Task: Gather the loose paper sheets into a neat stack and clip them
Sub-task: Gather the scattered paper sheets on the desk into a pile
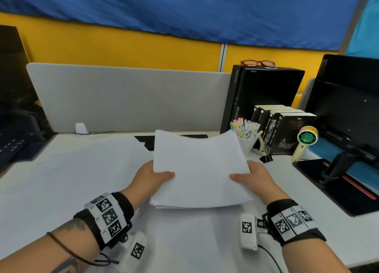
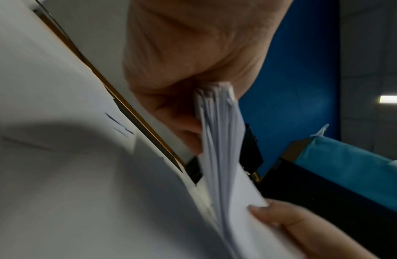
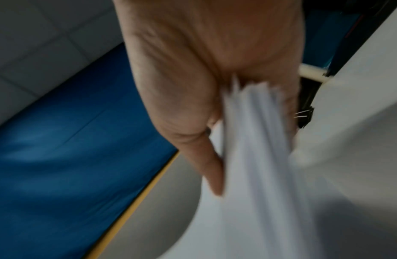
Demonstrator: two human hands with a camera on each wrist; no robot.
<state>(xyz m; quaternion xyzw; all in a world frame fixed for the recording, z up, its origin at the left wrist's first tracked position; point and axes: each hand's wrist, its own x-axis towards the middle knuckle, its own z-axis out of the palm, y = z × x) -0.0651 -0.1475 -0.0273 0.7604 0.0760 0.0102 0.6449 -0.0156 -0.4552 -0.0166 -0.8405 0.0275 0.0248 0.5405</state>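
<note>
A stack of white paper sheets [image 1: 200,170] is held above the white desk [image 1: 61,180], sagging in the middle. My left hand [image 1: 152,176] grips its left edge, thumb on top and fingers hidden beneath. My right hand [image 1: 255,177] grips the right edge the same way. The left wrist view shows the sheet edges [image 2: 217,122] slightly fanned in the left hand [image 2: 182,73], with the right thumb [image 2: 273,215] on the far side. In the blurred right wrist view the sheets [image 3: 257,140] sit in the right hand [image 3: 193,78]. A black binder clip [image 1: 266,158] lies on the desk beyond the right hand.
A white cup of markers [image 1: 247,137], a row of black books [image 1: 285,129] and a small hand fan [image 1: 304,141] stand at the back right. A black monitor stand [image 1: 338,174] fills the right edge. A grey divider panel [image 1: 127,96] runs along the back.
</note>
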